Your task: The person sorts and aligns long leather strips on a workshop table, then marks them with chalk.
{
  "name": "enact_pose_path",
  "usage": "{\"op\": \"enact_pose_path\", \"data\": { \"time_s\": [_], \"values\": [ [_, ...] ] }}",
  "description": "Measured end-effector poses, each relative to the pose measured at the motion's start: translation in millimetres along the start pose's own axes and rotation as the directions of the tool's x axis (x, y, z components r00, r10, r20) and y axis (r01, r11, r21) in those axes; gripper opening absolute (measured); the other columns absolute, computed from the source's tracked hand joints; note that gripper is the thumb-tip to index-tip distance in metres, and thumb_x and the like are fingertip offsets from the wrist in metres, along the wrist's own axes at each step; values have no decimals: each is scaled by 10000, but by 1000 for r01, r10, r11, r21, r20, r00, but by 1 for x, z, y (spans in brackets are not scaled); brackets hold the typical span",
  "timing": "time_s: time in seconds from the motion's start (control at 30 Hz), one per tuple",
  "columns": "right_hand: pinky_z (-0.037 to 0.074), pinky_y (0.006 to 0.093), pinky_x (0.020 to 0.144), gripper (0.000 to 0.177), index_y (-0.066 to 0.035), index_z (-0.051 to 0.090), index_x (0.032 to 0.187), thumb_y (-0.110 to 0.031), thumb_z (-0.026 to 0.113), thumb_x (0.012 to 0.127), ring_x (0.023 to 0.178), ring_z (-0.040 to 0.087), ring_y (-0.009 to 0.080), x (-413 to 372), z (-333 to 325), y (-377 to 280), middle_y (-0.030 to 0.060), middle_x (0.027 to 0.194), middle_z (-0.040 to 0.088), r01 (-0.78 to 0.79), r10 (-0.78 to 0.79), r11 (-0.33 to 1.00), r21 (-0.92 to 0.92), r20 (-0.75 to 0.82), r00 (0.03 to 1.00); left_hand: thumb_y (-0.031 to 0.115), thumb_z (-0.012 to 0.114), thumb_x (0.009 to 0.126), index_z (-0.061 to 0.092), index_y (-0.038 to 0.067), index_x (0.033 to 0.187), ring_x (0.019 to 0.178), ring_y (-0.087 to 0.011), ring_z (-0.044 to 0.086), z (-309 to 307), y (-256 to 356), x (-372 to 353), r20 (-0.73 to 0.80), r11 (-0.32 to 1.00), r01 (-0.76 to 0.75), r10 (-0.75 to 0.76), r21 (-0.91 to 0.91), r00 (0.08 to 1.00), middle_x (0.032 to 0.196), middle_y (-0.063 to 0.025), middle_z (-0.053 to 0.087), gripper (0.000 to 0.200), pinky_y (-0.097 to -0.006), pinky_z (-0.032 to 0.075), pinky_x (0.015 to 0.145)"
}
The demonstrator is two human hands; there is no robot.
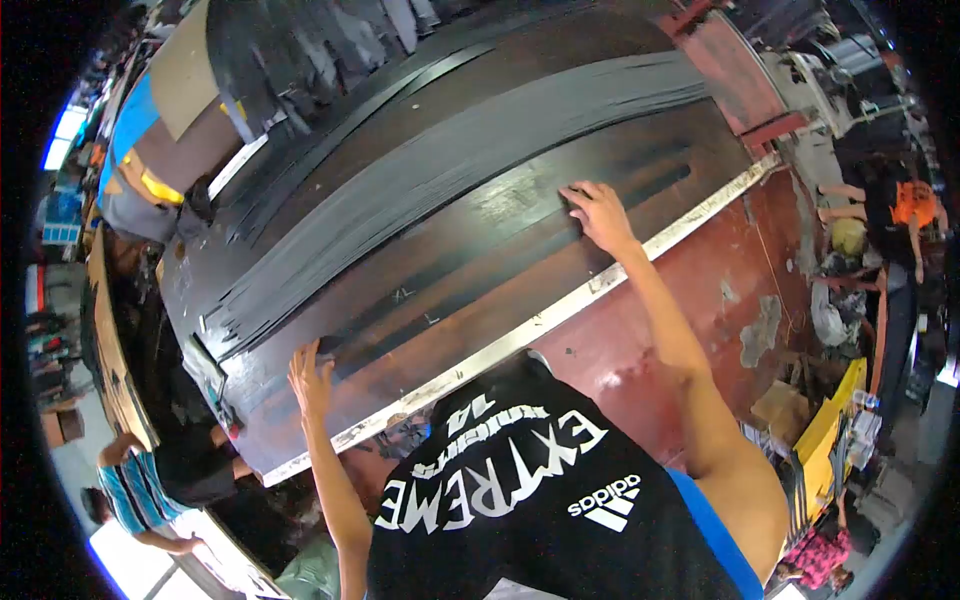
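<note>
My left hand [311,382] is at the near left part of a dark worktable [520,205], its fingers stretched out and apart. A small dark end lies beside its fingertips; I cannot make out whether they touch it. My right hand [598,212] rests farther right on the tabletop, fingers loosely bent and spread, with nothing visible in them. A dark narrow band [480,297] runs between the hands along the table, near the chalk-like marks "XL" [402,293] and "L" [432,320]. Beyond them lies a long bundle of dark grey strips [440,200].
A pale edge strip [540,325] borders the near side. A red metal frame [735,80] stands at the far right end. More dark strips [310,40] hang at the back. Other people, one in a striped shirt [140,492] and one in orange [914,204], are nearby.
</note>
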State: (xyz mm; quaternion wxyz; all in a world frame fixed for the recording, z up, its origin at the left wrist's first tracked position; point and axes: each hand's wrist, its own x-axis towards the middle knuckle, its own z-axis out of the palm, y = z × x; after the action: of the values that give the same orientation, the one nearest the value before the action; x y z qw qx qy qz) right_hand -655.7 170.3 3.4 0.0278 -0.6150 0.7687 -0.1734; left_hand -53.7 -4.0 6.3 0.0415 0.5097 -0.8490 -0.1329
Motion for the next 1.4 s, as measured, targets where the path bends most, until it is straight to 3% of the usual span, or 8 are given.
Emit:
{"op": "enact_pose_path", "data": {
  "time_s": [0.2, 0.53, 0.83, 0.9, 1.07, 1.27, 1.33, 1.4],
  "values": [
    [464, 437, 966, 325, -80, 682, 1116, -266, 605, 861, 1115, 577, 342, 14, 4, 5, 153, 1149, 641, -66, 61, 997, 26, 164, 985, 289, 633, 904, 633, 126, 1264, 1247, -369, 490, 11, -12, 7, 8, 999, 39, -39, -23, 999, 1325, -164, 571, 395, -498, 334, 1080],
    [452, 459, 1015, 390, -150, 655, 1199, -184, 623, 811, 1168, 567, 308, -33, 34, -70, 126, 1282, 600, -402, 359, 913, -63, -340, 869, 401, 575, 939, 596, 6, 1245, 1199, -391, 502, 28, -10, 143, 243, 861, -459, 407, 220, 880, 1242, -218, 587, 500, -506, 364, 1051],
    [543, 409, 882, 317, -93, 680, 1121, -127, 560, 830, 1089, 629, 321, -382, 114, -144, 91, 1220, 644, -917, 861, 312, 250, -482, 162, 404, 572, 938, 576, -24, 1260, 1232, -400, 485, 94, 90, 242, 443, 430, -897, 786, 108, 430, 1280, -244, 562, 535, -508, 346, 1074],
    [568, 476, 770, 356, -89, 669, 1154, -110, 543, 821, 926, 689, 365, -432, 39, -215, 175, 1062, 698, -942, 989, -145, 302, 78, -127, 405, 572, 938, 571, -30, 1264, 1239, -401, 481, 103, 102, 247, 463, 372, -923, 803, 103, 375, 1289, -250, 556, 543, -509, 342, 1079],
    [547, 486, 781, 231, -74, 687, 1024, -177, 589, 841, 941, 675, 363, -550, 156, -282, 168, 987, 699, -881, 927, -375, 290, 136, -350, 406, 570, 938, 560, -47, 1272, 1257, -406, 471, 66, 49, 217, 467, 450, -870, 737, 201, 489, 1310, -264, 542, 563, -510, 332, 1092],
    [518, 469, 856, 324, -110, 676, 1160, -245, 596, 876, 1026, 646, 360, -553, 171, -181, 180, 1119, 679, -924, 902, 81, 374, 367, 227, 378, 593, 907, 426, -106, 1375, 1290, -431, 449, -12, -16, 60, 288, 953, -271, 224, 135, 931, 1379, -309, 479, 693, -477, 343, 1102],
    [514, 491, 826, 302, -84, 691, 1118, -278, 564, 923, 1003, 642, 389, -560, 217, -105, 201, 1070, 684, -820, 810, 571, 33, 139, 570, 255, 650, 851, 545, -49, 1239, 1115, -453, 566, -9, -2, 51, 71, 945, -309, 302, 107, 951, 1189, -281, 612, 503, -506, 446, 940],
    [502, 513, 809, 318, -59, 689, 1062, -317, 547, 942, 970, 628, 421, -452, 64, -67, 221, 1017, 674, -888, 861, 369, 275, 258, 438, 272, 645, 850, 541, 14, 1142, 1021, -451, 591, 4, -15, 44, 0, 954, -274, 276, 118, 961, 1053, -256, 645, 403, -545, 428, 910]
  ]
}}
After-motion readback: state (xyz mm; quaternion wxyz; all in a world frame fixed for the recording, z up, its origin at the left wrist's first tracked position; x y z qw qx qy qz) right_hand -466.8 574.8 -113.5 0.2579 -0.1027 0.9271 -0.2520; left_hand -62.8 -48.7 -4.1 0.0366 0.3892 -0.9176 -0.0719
